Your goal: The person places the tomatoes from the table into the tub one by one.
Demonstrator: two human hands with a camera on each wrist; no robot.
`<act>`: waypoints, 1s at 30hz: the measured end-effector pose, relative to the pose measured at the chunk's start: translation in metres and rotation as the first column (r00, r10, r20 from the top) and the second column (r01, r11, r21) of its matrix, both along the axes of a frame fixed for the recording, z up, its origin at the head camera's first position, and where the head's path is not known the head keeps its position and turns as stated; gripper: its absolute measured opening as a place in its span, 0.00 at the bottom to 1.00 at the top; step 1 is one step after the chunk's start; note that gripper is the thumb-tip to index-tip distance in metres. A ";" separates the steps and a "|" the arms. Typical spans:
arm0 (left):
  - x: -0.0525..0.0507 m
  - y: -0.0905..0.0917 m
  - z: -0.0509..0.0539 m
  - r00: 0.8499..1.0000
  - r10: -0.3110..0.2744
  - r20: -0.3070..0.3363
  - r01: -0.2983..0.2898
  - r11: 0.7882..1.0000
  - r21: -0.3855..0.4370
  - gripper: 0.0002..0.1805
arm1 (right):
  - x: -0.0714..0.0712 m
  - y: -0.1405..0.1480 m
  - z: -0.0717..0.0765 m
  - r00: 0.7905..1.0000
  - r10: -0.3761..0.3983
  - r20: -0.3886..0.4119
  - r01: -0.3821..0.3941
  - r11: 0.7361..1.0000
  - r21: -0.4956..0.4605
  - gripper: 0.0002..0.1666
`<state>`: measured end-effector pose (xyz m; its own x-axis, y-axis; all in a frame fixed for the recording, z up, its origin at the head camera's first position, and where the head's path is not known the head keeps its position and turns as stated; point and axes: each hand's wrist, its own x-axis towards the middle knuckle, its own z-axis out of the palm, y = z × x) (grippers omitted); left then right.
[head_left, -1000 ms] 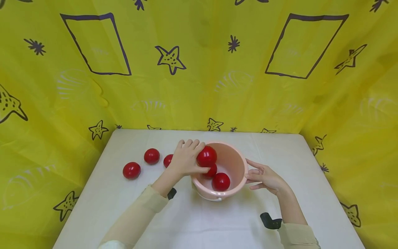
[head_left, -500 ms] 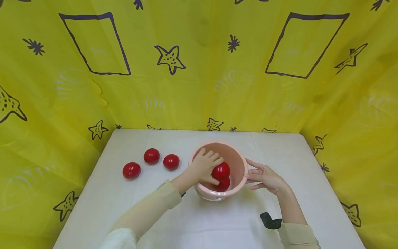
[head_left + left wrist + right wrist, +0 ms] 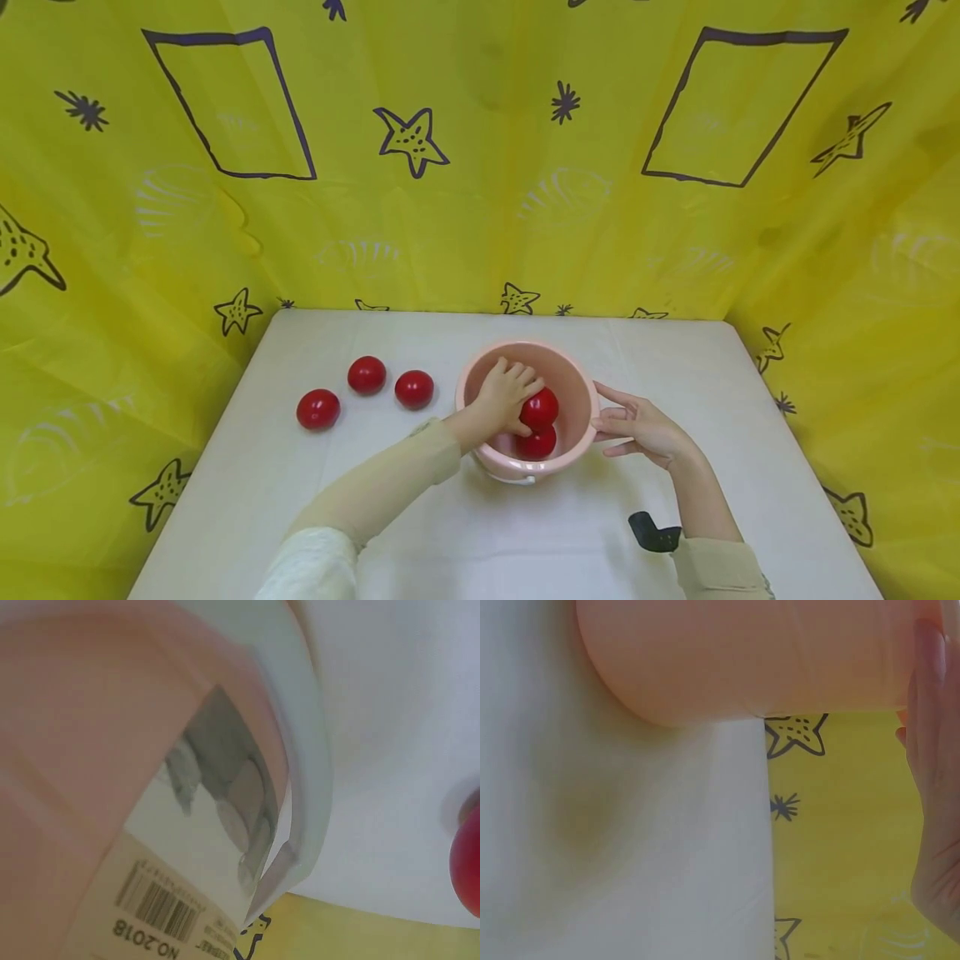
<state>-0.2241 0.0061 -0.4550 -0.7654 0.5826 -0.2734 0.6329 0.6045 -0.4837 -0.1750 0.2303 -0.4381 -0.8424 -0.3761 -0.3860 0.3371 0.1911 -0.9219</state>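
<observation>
A pink bucket (image 3: 573, 367) stands on the white table, its handle hanging at the front. Inside it, my left hand (image 3: 504, 400) holds a red ball (image 3: 540, 408) with fingers and thumb around its left side. Another red ball (image 3: 537, 443) lies just in front of that one. My right hand (image 3: 645, 429) grips the bucket's right rim between thumb and fingers; in the right wrist view the hand (image 3: 937, 772) touches the bucket (image 3: 765, 660) at the edge. The left wrist view shows the bucket's label (image 3: 172, 877) and not the hand.
Left of the bucket, three red balls (image 3: 414, 389), (image 3: 367, 375), (image 3: 318, 409) lie on the table (image 3: 247, 500). A yellow curtain (image 3: 480, 208) with drawn starfish surrounds the table's back and sides. A black piece (image 3: 654, 533) is beside the right wrist.
My left hand has carried the ball from above the bucket's left rim down and rightward into the bucket. The right hand has stayed on the rim.
</observation>
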 end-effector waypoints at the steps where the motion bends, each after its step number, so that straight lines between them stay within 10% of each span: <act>1: -0.001 0.001 -0.001 1.000 0.009 0.004 -0.009 1.000 -0.012 0.47 | 0.000 0.000 0.000 1.000 -0.003 0.001 0.003 1.000 0.003 0.46; 12: -0.004 0.002 -0.003 0.999 0.031 -0.042 -0.032 0.999 -0.023 0.46 | -0.002 0.000 -0.003 1.000 0.010 -0.010 -0.010 1.000 0.015 0.46; 22: -0.006 0.000 0.002 0.999 0.046 0.026 -0.049 0.984 0.170 0.40 | -0.003 0.000 -0.003 1.000 0.014 -0.014 -0.014 1.000 0.003 0.46; 30: 0.004 -0.016 0.013 0.999 0.037 -0.009 -0.026 0.830 0.557 0.33 | -0.001 0.000 -0.002 1.000 0.017 -0.013 -0.017 1.000 -0.009 0.45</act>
